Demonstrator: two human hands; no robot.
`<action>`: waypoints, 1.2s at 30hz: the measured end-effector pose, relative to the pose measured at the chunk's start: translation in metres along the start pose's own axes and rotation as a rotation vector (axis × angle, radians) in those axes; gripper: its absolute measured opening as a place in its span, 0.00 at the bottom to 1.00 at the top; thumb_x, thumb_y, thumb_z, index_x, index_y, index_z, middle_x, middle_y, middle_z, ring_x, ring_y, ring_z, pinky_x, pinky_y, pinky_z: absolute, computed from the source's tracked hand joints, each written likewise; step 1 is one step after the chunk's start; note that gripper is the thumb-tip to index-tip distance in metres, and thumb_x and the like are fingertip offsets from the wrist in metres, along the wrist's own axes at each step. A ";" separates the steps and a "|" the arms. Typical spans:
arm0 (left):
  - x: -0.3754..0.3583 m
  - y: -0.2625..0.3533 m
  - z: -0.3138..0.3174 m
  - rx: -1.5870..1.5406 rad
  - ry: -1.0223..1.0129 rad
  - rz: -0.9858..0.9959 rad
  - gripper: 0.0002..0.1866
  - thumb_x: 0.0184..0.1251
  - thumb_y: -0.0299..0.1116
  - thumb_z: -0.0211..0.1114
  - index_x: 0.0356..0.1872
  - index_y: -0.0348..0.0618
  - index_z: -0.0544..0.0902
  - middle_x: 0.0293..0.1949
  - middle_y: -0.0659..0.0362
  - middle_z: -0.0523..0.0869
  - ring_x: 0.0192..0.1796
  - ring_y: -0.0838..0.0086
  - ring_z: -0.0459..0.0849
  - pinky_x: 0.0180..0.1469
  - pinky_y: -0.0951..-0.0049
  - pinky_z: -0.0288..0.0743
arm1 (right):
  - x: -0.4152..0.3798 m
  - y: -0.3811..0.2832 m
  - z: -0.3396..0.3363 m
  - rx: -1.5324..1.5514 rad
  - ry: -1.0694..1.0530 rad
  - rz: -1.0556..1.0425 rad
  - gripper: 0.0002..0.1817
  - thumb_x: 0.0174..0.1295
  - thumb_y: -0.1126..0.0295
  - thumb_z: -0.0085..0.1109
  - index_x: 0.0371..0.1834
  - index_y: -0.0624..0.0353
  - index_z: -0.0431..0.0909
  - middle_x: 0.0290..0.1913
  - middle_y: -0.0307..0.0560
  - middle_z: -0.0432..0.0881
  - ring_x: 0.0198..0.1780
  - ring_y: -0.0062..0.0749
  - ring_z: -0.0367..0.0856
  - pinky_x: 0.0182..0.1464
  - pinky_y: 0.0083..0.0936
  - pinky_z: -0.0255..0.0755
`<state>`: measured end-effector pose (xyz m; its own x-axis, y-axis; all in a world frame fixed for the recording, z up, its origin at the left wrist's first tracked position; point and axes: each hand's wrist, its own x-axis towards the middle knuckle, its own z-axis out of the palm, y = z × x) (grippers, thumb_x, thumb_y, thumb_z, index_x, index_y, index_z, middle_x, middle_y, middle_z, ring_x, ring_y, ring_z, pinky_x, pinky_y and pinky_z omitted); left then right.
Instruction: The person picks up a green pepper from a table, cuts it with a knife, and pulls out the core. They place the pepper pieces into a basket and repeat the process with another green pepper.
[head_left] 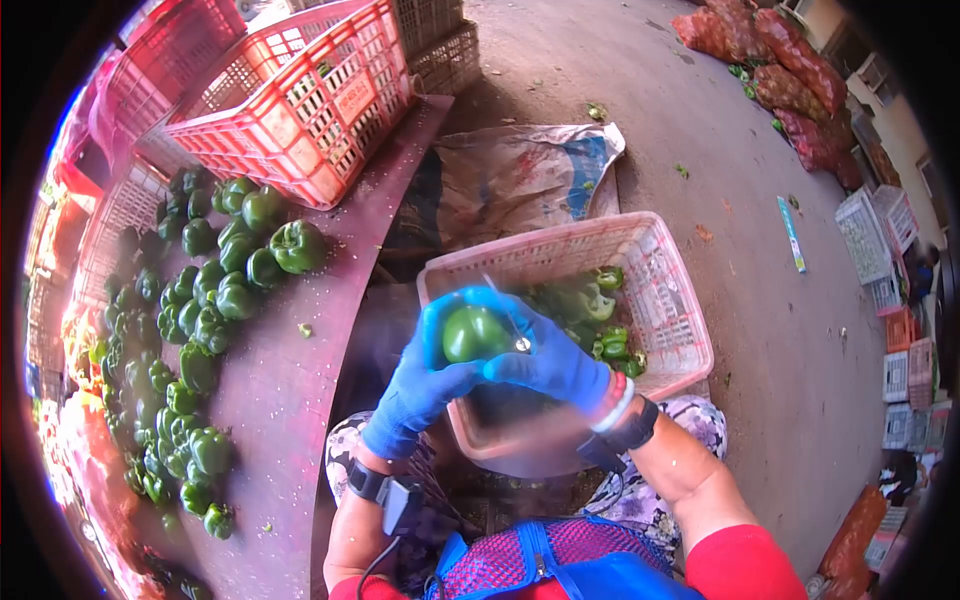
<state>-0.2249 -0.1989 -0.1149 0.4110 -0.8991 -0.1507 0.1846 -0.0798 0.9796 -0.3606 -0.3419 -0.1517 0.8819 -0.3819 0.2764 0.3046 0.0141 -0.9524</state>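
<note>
Both blue-gloved hands close around one green bell pepper (473,334) above the pink crate (668,300). The left hand (420,385) cups it from seven o'clock, fingers curled; the right hand (550,355) wraps it from three o'clock, pinching a small blade (508,322). The pepper looks light, firm and glossy, so slippery; grip its shoulders.

Peppers (200,300) on table (290,400) left; basket (660,290) right w/ more.
</note>
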 end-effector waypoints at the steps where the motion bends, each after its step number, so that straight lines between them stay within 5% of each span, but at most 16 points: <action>1: 0.001 -0.004 0.004 -0.019 -0.033 0.066 0.35 0.54 0.26 0.71 0.66 0.42 0.71 0.59 0.56 0.79 0.59 0.71 0.80 0.63 0.69 0.76 | -0.001 -0.007 -0.004 -0.037 -0.001 0.025 0.35 0.62 0.60 0.75 0.70 0.58 0.71 0.61 0.46 0.81 0.62 0.29 0.79 0.65 0.31 0.72; 7: 0.012 -0.014 -0.002 -0.354 -0.152 -0.113 0.36 0.49 0.27 0.69 0.65 0.41 0.70 0.58 0.51 0.80 0.56 0.64 0.83 0.58 0.65 0.81 | 0.000 -0.013 -0.005 -0.023 0.106 0.063 0.27 0.61 0.67 0.70 0.64 0.58 0.75 0.50 0.42 0.84 0.47 0.23 0.83 0.50 0.25 0.79; 8: 0.018 -0.023 -0.008 -0.429 -0.181 -0.109 0.35 0.50 0.28 0.69 0.64 0.40 0.70 0.58 0.46 0.80 0.54 0.57 0.85 0.48 0.61 0.87 | -0.005 -0.027 -0.014 0.245 0.032 0.429 0.27 0.62 0.69 0.67 0.65 0.54 0.73 0.45 0.41 0.83 0.33 0.15 0.80 0.34 0.19 0.78; 9: 0.018 -0.016 -0.005 -0.519 -0.221 -0.097 0.35 0.51 0.29 0.68 0.64 0.39 0.70 0.58 0.43 0.80 0.50 0.51 0.87 0.39 0.59 0.88 | -0.004 -0.032 -0.013 0.319 0.070 0.434 0.26 0.62 0.68 0.67 0.64 0.55 0.74 0.42 0.40 0.82 0.29 0.15 0.77 0.30 0.17 0.74; 11: 0.019 -0.012 -0.007 -0.675 -0.335 -0.133 0.35 0.53 0.32 0.67 0.66 0.40 0.71 0.62 0.48 0.79 0.60 0.61 0.81 0.60 0.60 0.79 | -0.003 -0.036 -0.012 0.469 0.147 0.440 0.23 0.62 0.68 0.66 0.61 0.56 0.76 0.36 0.37 0.82 0.20 0.15 0.72 0.22 0.15 0.68; 15: 0.024 -0.022 0.003 -0.787 -0.267 -0.009 0.36 0.55 0.36 0.67 0.68 0.40 0.70 0.61 0.49 0.79 0.59 0.57 0.82 0.56 0.56 0.84 | -0.012 -0.017 -0.021 0.860 0.292 0.512 0.26 0.65 0.57 0.63 0.63 0.56 0.75 0.37 0.42 0.84 0.21 0.22 0.76 0.22 0.17 0.71; 17: 0.032 -0.022 -0.003 -0.832 -0.215 0.030 0.36 0.56 0.37 0.67 0.69 0.41 0.69 0.61 0.50 0.79 0.59 0.56 0.83 0.55 0.56 0.85 | -0.014 -0.013 -0.036 1.028 0.261 0.333 0.26 0.67 0.55 0.62 0.65 0.56 0.74 0.39 0.43 0.84 0.25 0.25 0.80 0.23 0.18 0.72; 19: 0.032 -0.008 -0.002 -0.729 -0.059 0.109 0.38 0.62 0.43 0.68 0.73 0.44 0.68 0.62 0.50 0.78 0.56 0.48 0.83 0.53 0.50 0.82 | -0.009 -0.020 -0.067 0.722 0.266 0.517 0.30 0.66 0.53 0.66 0.67 0.56 0.74 0.41 0.44 0.84 0.26 0.28 0.80 0.24 0.21 0.73; 20: 0.035 -0.014 -0.005 -0.719 -0.106 0.111 0.37 0.64 0.44 0.68 0.73 0.44 0.68 0.62 0.50 0.78 0.58 0.49 0.83 0.54 0.48 0.82 | -0.012 -0.031 -0.072 0.131 0.259 0.612 0.33 0.64 0.52 0.70 0.68 0.57 0.74 0.42 0.44 0.85 0.25 0.25 0.79 0.25 0.20 0.72; 21: 0.041 -0.024 -0.009 -0.709 -0.158 0.112 0.36 0.66 0.46 0.68 0.73 0.45 0.68 0.63 0.50 0.78 0.60 0.49 0.82 0.56 0.46 0.82 | -0.018 -0.010 -0.074 -0.472 0.263 0.299 0.32 0.65 0.53 0.71 0.67 0.59 0.76 0.44 0.42 0.85 0.32 0.22 0.82 0.33 0.20 0.76; 23: 0.042 -0.029 -0.003 -0.322 -0.128 0.186 0.33 0.69 0.48 0.68 0.70 0.44 0.70 0.61 0.52 0.78 0.61 0.55 0.81 0.57 0.48 0.82 | -0.025 0.024 -0.080 -0.609 0.352 0.084 0.28 0.65 0.56 0.71 0.63 0.62 0.79 0.45 0.43 0.86 0.41 0.24 0.83 0.45 0.24 0.79; 25: 0.039 -0.016 0.010 0.374 -0.075 0.473 0.29 0.70 0.47 0.68 0.65 0.43 0.73 0.58 0.54 0.80 0.58 0.63 0.83 0.56 0.58 0.83 | -0.016 -0.035 -0.053 -0.259 0.291 0.480 0.26 0.65 0.57 0.71 0.59 0.64 0.80 0.45 0.46 0.86 0.45 0.29 0.83 0.50 0.29 0.78; 26: 0.042 -0.023 0.012 0.197 -0.122 0.277 0.26 0.71 0.43 0.67 0.64 0.42 0.73 0.56 0.55 0.80 0.56 0.64 0.82 0.56 0.61 0.82 | -0.008 -0.054 -0.038 -0.075 0.229 0.657 0.26 0.65 0.58 0.71 0.58 0.65 0.80 0.45 0.48 0.86 0.47 0.32 0.83 0.53 0.32 0.78; 28: 0.046 -0.033 0.018 -0.186 -0.101 -0.121 0.19 0.74 0.34 0.65 0.61 0.42 0.75 0.54 0.57 0.80 0.52 0.68 0.80 0.56 0.68 0.79 | -0.006 -0.021 -0.037 -0.418 0.014 0.117 0.17 0.63 0.64 0.71 0.51 0.60 0.83 0.43 0.49 0.86 0.43 0.39 0.84 0.50 0.34 0.78; 31: 0.050 -0.067 0.000 0.643 -0.258 0.554 0.24 0.62 0.25 0.72 0.60 0.48 0.79 0.58 0.52 0.74 0.59 0.56 0.74 0.65 0.65 0.71 | -0.009 -0.012 -0.037 -0.368 -0.060 0.338 0.19 0.49 0.72 0.68 0.47 0.58 0.84 0.42 0.52 0.87 0.45 0.44 0.86 0.51 0.36 0.79; 36: 0.048 -0.077 0.010 0.079 -0.260 0.110 0.20 0.67 0.32 0.70 0.58 0.47 0.78 0.52 0.58 0.74 0.55 0.69 0.74 0.57 0.70 0.72 | -0.013 -0.011 -0.016 -0.757 0.108 0.048 0.09 0.55 0.73 0.64 0.39 0.61 0.82 0.35 0.55 0.85 0.38 0.55 0.84 0.42 0.41 0.77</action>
<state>-0.2282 -0.2398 -0.1966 0.1806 -0.9835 -0.0137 0.0776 0.0004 0.9970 -0.3812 -0.3518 -0.1464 0.8360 -0.4855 0.2558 -0.0970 -0.5895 -0.8019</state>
